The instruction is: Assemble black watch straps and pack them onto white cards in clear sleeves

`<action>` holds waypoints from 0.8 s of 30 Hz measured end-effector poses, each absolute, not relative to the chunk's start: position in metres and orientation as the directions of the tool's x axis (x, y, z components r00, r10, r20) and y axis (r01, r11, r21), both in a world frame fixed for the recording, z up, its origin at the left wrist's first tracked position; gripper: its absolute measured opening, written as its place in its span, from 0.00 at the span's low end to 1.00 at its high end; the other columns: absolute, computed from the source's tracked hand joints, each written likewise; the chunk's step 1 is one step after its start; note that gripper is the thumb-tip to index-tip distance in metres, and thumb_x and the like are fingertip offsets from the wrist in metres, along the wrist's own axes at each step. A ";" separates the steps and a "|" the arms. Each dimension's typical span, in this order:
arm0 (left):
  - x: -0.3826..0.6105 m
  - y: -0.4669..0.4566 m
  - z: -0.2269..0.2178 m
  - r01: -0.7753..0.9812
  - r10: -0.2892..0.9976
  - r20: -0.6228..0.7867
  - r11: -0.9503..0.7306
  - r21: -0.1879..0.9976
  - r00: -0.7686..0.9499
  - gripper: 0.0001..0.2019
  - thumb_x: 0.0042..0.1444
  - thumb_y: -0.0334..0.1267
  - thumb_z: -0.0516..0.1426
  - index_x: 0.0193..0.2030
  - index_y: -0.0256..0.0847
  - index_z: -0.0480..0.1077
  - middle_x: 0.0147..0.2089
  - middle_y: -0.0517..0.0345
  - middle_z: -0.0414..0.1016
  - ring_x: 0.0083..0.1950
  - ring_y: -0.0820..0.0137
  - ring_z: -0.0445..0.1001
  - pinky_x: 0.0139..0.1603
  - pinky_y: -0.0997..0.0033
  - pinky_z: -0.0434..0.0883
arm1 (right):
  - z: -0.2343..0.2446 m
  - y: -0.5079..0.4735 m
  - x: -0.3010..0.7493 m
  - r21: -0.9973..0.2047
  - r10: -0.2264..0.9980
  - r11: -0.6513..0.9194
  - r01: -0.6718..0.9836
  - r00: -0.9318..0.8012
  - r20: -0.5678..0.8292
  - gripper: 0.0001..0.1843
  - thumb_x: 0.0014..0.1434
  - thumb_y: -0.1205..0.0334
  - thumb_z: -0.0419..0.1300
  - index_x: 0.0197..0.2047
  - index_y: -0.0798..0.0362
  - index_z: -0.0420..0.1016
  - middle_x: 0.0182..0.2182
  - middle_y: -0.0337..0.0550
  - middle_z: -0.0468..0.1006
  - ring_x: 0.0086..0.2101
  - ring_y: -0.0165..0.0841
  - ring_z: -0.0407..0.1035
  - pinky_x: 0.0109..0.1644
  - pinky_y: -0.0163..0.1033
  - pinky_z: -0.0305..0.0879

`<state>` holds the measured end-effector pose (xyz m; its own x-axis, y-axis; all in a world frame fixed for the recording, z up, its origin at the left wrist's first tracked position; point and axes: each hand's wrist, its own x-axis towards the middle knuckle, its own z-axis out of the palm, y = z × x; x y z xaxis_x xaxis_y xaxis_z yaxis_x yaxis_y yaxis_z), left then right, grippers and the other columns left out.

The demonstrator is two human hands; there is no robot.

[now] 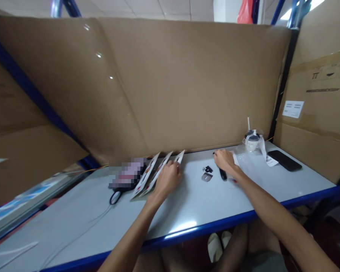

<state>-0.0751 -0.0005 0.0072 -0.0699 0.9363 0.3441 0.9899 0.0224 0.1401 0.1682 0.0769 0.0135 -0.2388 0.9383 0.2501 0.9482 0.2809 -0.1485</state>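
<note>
Hands [166, 177] [225, 160] half-curled over cards [147, 177], pen [223, 174]

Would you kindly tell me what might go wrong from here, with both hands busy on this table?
The right hand lies close to the lidded cup; a careless sweep might tip it toward the phone. The left hand rests on fanned cards, which could slide or crease. The small metal piece lies loose and might get brushed off.

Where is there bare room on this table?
Bare: the front strip of the table between both forearms, and the corner before the phone. Crowded: the back row, from the cards under the left hand to the cup past the right hand.
</note>
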 end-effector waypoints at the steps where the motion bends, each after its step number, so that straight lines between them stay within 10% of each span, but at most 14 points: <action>1: -0.076 0.000 0.002 0.995 0.947 0.315 0.033 0.096 -0.062 0.16 0.66 0.33 0.48 0.44 0.35 0.77 0.49 0.37 0.79 0.48 0.53 0.78 0.44 0.62 0.68 | 0.014 0.075 0.166 -0.158 0.938 0.291 0.944 -0.249 0.243 0.19 0.73 0.60 0.50 0.50 0.54 0.84 0.47 0.61 0.84 0.50 0.47 0.80 0.48 0.41 0.69; 12: -0.056 0.007 0.017 0.988 0.967 0.248 0.085 -0.125 -0.052 0.21 0.67 0.38 0.47 0.51 0.33 0.79 0.55 0.28 0.76 0.60 0.43 0.75 0.52 0.52 0.71 | 0.010 0.073 0.165 -0.195 0.927 0.330 0.924 -0.278 0.250 0.17 0.72 0.60 0.53 0.49 0.54 0.84 0.47 0.59 0.85 0.50 0.46 0.80 0.49 0.41 0.69; 24: -0.057 0.037 0.011 0.921 0.940 -0.042 0.340 0.191 -0.338 0.32 0.65 0.62 0.49 0.63 0.37 0.66 0.60 0.24 0.76 0.63 0.38 0.74 0.57 0.46 0.69 | 0.013 0.061 0.151 -0.199 0.892 0.420 0.885 -0.363 0.270 0.19 0.73 0.59 0.51 0.49 0.53 0.84 0.47 0.57 0.85 0.50 0.43 0.79 0.48 0.38 0.66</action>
<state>-0.0569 0.0366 0.0111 -0.3382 0.9401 -0.0421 0.9208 0.3398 0.1915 0.1508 0.0607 0.0128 -0.3626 0.8919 0.2704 0.8852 0.4203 -0.1994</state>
